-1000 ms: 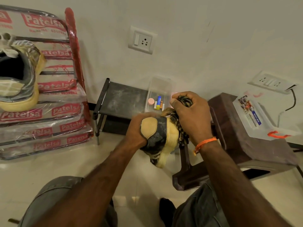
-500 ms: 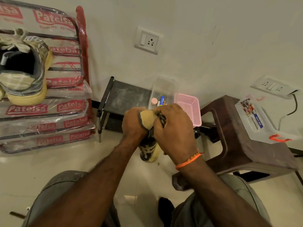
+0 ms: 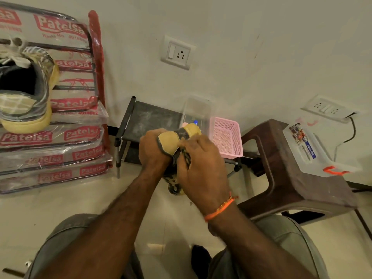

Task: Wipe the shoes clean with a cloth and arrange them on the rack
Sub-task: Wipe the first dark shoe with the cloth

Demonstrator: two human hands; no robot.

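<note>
Landmark: brown stool (image 3: 298,170). Just left of it, mid-air, left hand (image 3: 154,151) curls round the heel of the shoe (image 3: 171,141); right hand (image 3: 201,164) fingers clamp a dark cloth (image 3: 184,158) against its side. Judged step: wiping, still under way. Next calls for turning the shoe to reach unwiped faces, then racking. Behind the hands, low black rack (image 3: 149,119) with pink basket (image 3: 226,135). Far left, second shoe (image 3: 26,93) on a wrapped stack.

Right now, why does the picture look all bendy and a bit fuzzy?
Head view: the wide lens bows the wall socket and leans the wrapped rack; the right hand and left hand holding the shoe are smeared with blur; warm dim light; soft glare on the floor tiles.
</note>
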